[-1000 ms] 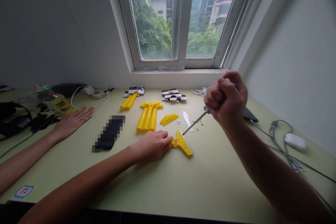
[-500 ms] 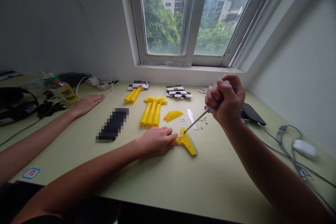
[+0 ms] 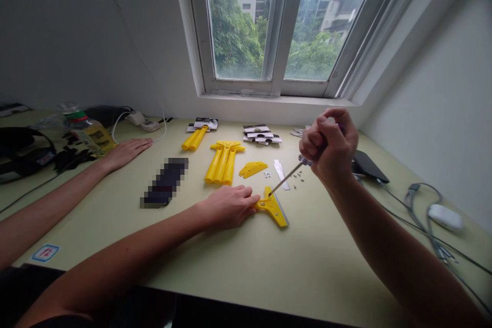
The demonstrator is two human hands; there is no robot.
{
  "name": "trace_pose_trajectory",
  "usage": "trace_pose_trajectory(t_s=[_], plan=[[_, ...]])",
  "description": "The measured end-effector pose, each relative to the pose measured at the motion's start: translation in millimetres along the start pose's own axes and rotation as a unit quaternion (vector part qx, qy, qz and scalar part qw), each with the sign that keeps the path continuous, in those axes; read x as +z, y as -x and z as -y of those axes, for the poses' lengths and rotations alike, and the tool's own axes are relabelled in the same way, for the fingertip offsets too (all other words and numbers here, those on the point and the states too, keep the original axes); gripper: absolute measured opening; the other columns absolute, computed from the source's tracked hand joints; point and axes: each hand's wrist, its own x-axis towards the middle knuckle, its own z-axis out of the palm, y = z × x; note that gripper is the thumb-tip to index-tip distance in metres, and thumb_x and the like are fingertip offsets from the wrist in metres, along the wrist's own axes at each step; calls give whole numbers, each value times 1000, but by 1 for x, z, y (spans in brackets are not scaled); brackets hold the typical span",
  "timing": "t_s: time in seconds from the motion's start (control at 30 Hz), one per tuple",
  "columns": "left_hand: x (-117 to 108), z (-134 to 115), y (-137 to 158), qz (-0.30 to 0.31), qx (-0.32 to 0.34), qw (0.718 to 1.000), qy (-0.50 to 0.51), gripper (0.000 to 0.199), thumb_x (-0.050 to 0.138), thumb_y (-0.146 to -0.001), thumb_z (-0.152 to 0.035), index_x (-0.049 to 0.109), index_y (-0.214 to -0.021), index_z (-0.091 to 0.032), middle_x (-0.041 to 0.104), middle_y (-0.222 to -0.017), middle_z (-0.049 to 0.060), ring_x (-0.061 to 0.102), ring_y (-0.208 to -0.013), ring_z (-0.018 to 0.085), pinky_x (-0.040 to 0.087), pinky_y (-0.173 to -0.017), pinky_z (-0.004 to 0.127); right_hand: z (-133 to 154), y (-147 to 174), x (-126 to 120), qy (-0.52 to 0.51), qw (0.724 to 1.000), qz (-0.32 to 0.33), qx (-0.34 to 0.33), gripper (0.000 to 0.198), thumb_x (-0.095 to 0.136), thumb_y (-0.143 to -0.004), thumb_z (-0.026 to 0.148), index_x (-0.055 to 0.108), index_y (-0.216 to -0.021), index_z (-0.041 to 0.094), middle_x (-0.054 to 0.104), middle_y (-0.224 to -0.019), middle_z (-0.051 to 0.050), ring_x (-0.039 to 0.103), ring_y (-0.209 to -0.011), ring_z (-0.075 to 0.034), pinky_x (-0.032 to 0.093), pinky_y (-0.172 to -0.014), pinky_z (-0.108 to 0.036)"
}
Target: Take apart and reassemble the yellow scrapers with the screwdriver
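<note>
A yellow scraper (image 3: 275,210) with a thin metal blade along its edge lies on the table. My left hand (image 3: 228,206) is closed around its handle and presses it down. Gripped in my right hand (image 3: 330,138) is a screwdriver (image 3: 286,179), tilted, its tip on the scraper head near the upper end. A screw shows at the head's lower end. Just beyond the scraper lie a yellow cover piece (image 3: 253,168), small nuts (image 3: 267,175), loose metal blades (image 3: 282,174) and several screws (image 3: 299,177).
Yellow scraper handles (image 3: 220,164) lie left of centre, with more handles (image 3: 195,138) behind. Folded cards (image 3: 262,135) are stacked near the window. Another person's hand (image 3: 128,148) rests flat at left, near a bottle (image 3: 90,132). A blurred dark object (image 3: 165,183) lies left; cables (image 3: 426,220) run at right.
Almost nothing differs. Both hands keep their grip, and the screwdriver tip stays on the same spot of the scraper head.
</note>
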Motion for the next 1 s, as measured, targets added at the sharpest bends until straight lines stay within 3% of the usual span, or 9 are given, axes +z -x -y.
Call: trace_pose_trajectory(t_s=[0.57,0.7,0.77,0.83,0.93,1.0], plan=[[0,0,0,3,-1,1000,6,30,43,-97,-37,53,-123,-24,61,-98,7,63,-82,20,47,-64,28,-12,-8,-2,13,998,-59,5,25,61,-83,40,39,-89,28,33,-51,12,34,-37,-8,27,-33,-19],[0,1,0,4,0,1000,7,30,42,-98,-37,53,-122,-24,61,-97,7,63,-80,20,47,-63,28,-12,-10,-4,41,999,-16,8,23,58,-85,40,39,-88,28,35,-52,11,37,-38,-9,31,-37,-22],[-1,1,1,5,0,1000,-1,30,41,-98,-37,53,-122,-24,61,-96,6,63,-79,20,47,-62,29,-9,-11,-5,117,993,30,6,21,57,-85,40,41,-87,26,44,-56,8,46,-44,-12,37,-43,-25],[-1,0,0,6,0,1000,-11,30,41,-97,-37,52,-122,-24,61,-97,6,63,-79,20,48,-62,29,-4,-12,-6,260,964,56,-15,21,56,-87,43,45,-88,25,53,-64,3,53,-55,-15,40,-51,-28],[-2,-1,-1,8,-1,1000,-23,28,41,-97,-37,53,-120,-23,61,-96,6,62,-80,20,48,-63,29,10,-17,-7,482,871,77,-63,29,51,-88,51,50,-86,22,59,-72,-3,53,-62,-17,37,-58,-30],[-2,-2,-2,4,5,1000,-31,28,40,-98,-34,53,-120,-23,60,-96,6,61,-81,20,48,-65,29,20,-22,-8,560,818,120,-56,34,51,-87,56,52,-82,22,60,-70,-4,50,-58,-17,34,-55,-30]])
